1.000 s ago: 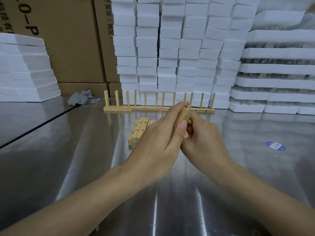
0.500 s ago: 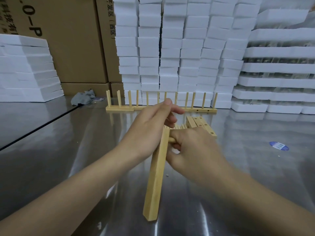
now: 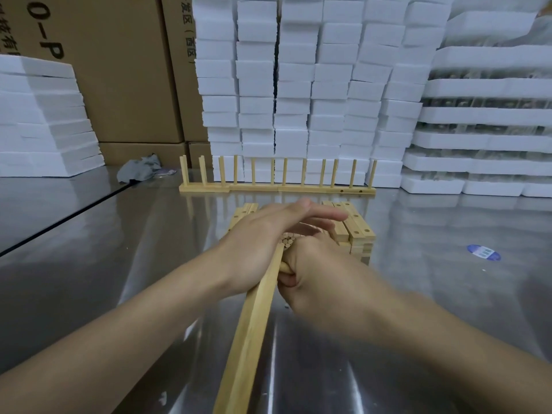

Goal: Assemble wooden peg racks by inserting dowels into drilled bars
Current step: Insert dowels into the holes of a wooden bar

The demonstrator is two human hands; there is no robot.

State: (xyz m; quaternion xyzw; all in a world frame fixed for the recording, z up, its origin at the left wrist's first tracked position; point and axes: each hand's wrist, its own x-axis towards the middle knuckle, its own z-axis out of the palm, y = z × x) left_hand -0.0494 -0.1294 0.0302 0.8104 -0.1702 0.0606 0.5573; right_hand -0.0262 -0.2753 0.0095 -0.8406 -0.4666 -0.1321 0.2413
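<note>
Wooden bar (image 3: 251, 333), long and square in section, runs from the bottom edge of the view up and slightly rightward to the two hands at centre, its upper end hidden between them. Far left: a stack of white foam slabs (image 3: 44, 121) on the steel table (image 3: 89, 264), with brown cardboard cartons (image 3: 119, 70) behind and a crumpled grey rag (image 3: 139, 171) lying just in front of the cartons. Left hand (image 3: 263, 234) lies over the upper part of the bar, palm down, fingers stretched out toward the right and not curled; whether it actually pinches the bar cannot be told, since the contact is underneath. Between the hands, a bundle of dowels (image 3: 287, 241) shows end-on, round tips clustered. Right hand (image 3: 316, 264) is clenched around that bundle, knuckles toward the camera, touching the bar's right side. Behind the hands, loose drilled bars (image 3: 355, 228) are stacked flat, holes visible on top. Further back, an assembled peg rack (image 3: 277, 188) stands across the table with a row of upright pegs, just in front of a wall of white foam blocks (image 3: 313, 85). Right: stacked white foam trays (image 3: 490, 115); a blue oval sticker (image 3: 484, 252) sits on the table surface, well apart from the work.
</note>
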